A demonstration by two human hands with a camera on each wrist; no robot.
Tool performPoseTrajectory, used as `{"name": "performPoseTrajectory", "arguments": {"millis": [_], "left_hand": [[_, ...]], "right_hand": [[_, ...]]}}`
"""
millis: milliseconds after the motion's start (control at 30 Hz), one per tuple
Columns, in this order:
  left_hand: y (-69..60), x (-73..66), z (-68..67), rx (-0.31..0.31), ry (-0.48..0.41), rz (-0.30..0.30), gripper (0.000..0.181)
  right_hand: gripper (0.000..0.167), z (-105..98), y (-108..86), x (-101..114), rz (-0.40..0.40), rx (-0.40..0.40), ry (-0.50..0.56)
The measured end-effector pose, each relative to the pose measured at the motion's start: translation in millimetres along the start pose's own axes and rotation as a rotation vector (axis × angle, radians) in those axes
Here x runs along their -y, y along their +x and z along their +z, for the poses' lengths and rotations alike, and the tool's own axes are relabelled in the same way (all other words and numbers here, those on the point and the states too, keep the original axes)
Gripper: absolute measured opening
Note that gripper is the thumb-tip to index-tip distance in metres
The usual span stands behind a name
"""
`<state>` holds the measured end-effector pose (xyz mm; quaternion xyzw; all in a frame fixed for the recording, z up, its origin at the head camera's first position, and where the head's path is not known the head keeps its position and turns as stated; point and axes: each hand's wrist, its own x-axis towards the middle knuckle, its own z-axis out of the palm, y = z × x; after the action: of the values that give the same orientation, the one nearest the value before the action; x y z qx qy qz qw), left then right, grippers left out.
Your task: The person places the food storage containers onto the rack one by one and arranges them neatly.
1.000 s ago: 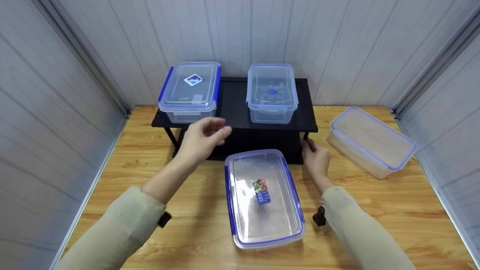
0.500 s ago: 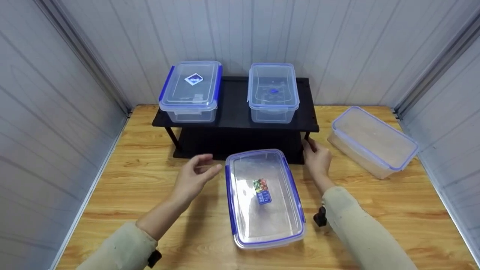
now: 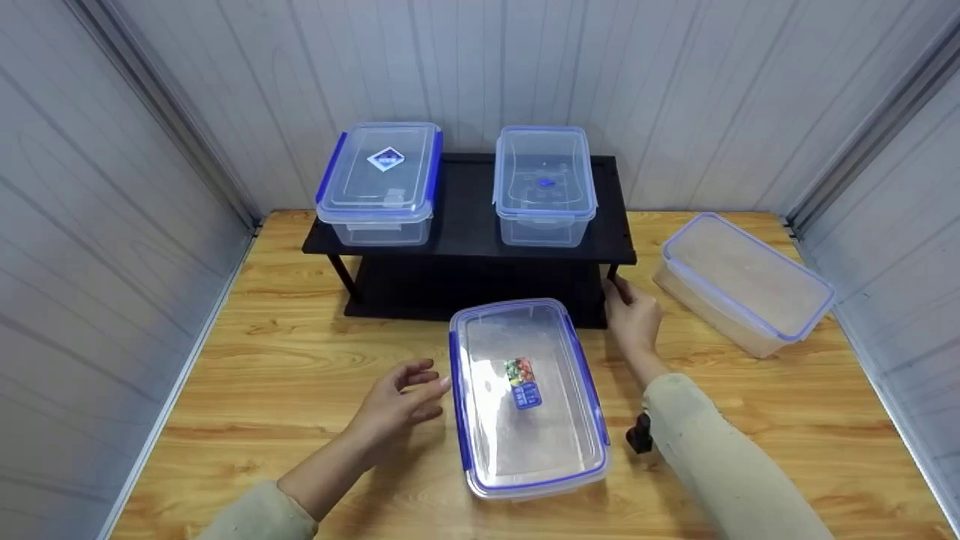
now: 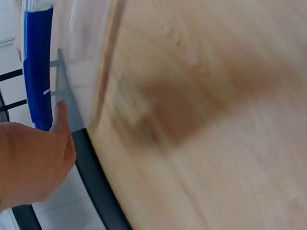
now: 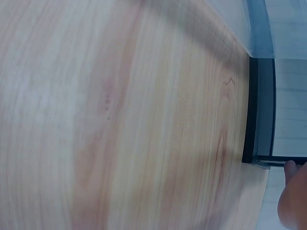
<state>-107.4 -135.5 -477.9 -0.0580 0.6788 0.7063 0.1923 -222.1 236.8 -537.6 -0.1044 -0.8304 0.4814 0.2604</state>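
- A person's left hand (image 3: 394, 405) is at the left long side of the front box (image 3: 544, 431), thumb and fingers parted and gently bent, the gap moderately wide, holding nothing; whether a fingertip touches the box, I cannot tell.
- The front box, clear with blue clips (image 4: 38, 67) and a fruit label (image 3: 523, 382), lies flat on the wood-grain table (image 3: 292, 390), slightly askew, in front of the black rack (image 3: 469, 202).
- The right hand (image 3: 634, 311) has a narrow grip, pinching the rack's right front post (image 3: 613, 271) between thumb and fingers; some fingers are hidden.
- On the rack's top shelf, well apart, are a left box (image 3: 375, 187) with a diamond sticker (image 3: 386, 159) and a narrower right box (image 3: 546, 161).
- A side box (image 3: 750, 277) sits angled on the table, right of the rack.
- Pale panelled walls (image 3: 480, 67) enclose the table.
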Motion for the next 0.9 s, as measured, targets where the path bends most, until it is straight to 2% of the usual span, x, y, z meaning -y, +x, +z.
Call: {"name": "performPoseTrajectory", "arguments": {"millis": [200, 500, 667, 900], "left_hand": [[-4.5, 11.2, 1.4, 0.098, -0.054, -0.073, 0.079], [-10.6, 22.5, 6.3, 0.22, -0.131, -0.156, 0.08], [-15.2, 26.7, 12.2, 0.224, -0.108, -0.198, 0.073], [-18.9, 32.3, 18.6, 0.206, -0.068, -0.202, 0.058]], "right_hand": [[0.017, 1.0, 0.3, -1.1, -0.009, -0.011, -0.004], [0.017, 0.8, 0.7, 0.4, -0.004, -0.01, -0.019], [0.017, 1.3, 0.7, 0.1, 0.003, -0.019, -0.018], [0.02, 0.6, 0.2, 0.6, 0.035, -0.003, -0.023]]}}
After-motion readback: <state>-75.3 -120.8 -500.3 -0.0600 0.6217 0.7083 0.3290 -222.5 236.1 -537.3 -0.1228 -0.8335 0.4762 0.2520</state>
